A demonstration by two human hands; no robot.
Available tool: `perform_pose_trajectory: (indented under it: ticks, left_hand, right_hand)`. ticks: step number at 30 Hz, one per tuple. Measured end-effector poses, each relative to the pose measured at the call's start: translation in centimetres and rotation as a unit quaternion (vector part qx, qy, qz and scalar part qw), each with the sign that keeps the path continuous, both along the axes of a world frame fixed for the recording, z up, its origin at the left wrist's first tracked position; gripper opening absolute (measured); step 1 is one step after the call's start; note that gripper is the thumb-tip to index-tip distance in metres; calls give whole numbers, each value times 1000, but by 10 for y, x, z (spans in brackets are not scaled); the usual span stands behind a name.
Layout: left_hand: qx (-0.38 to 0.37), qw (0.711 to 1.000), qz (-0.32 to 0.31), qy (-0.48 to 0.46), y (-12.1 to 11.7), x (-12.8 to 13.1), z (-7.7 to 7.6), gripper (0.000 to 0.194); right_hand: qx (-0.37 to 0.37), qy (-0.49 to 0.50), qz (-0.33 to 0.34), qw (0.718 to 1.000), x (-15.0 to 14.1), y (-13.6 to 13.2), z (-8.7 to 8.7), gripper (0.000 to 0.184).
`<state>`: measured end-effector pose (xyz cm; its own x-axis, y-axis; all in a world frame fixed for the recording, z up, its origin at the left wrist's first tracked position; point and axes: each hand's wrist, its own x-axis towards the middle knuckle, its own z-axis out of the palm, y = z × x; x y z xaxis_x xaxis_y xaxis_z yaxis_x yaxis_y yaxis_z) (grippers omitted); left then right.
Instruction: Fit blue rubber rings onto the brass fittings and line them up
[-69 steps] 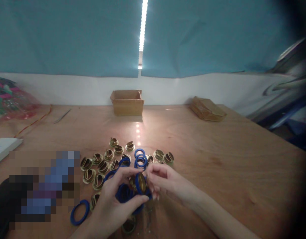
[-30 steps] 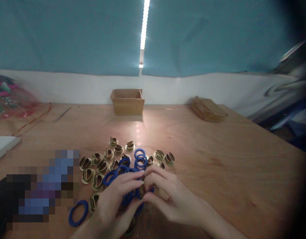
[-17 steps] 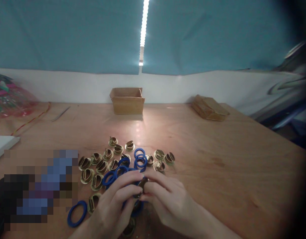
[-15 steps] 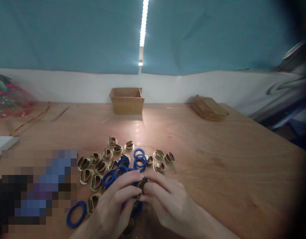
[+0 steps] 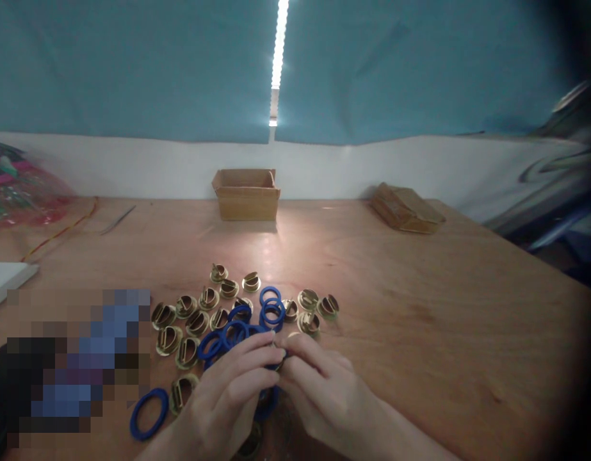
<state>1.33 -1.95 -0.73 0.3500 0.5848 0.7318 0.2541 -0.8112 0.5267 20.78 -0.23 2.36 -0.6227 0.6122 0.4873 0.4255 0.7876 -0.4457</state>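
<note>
My left hand and my right hand meet fingertip to fingertip at the front of the table. Both are closed in a pinch around one small brass fitting, mostly hidden by the fingers. Around them lie several round brass fittings, each with a flange and an upright tab. Several blue rubber rings lie in a loose pile just beyond my fingers, partly covered by my left hand. One larger blue ring lies apart, left of my left wrist.
An open cardboard box stands at the back of the wooden table. A flattened brown carton lies back right. On the left are a white device, a plastic bag and a pixelated patch.
My fingers have closed further over the brass fitting, so less of it shows. My left fingers have shifted slightly right. The loose fittings and rings lie as before.
</note>
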Motion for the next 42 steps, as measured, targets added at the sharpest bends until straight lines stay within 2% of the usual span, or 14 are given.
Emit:
perform_pose_trajectory:
  ticks: [5,8,11,15,18,23,26,31,36,42]
  left_hand:
    - [-89,991,48,-85,1,6,4,54]
    - [-138,983,78,-91,-1,7,5,52]
    - [-136,986,68,-66,-3,7,2,51]
    - [-136,987,56,-57,-4,6,-5,52]
    - [-121,990,56,-51,-4,4,-8,51]
    - [-99,993,43,-41,-2,5,-6,51]
    - [-106,993,31,-47,-2,5,-4,49]
    - [-109,993,29,-40,-2,5,-2,51]
    - [-97,995,23,-17,0,5,1,50]
    - [-124,991,39,-20,-2,5,1,48]
  right_hand:
    - [7,17,1,1000,1,5,-1,13]
    - [3,34,0,999,2,7,0,13]
    - [-23,44,0,999,2,8,-1,16]
    - [-85,67,-39,993,2,7,-9,23]
    - [-72,111,-61,989,1,6,-14,28]
    - [-80,131,-94,984,-3,4,-17,10]
    - [-86,136,-102,982,-3,4,-18,10]
    - [-172,153,-96,968,-5,5,-14,13]
    - [-318,163,-104,928,-10,7,-7,15]
    - [-351,156,-94,919,-10,6,-1,14]
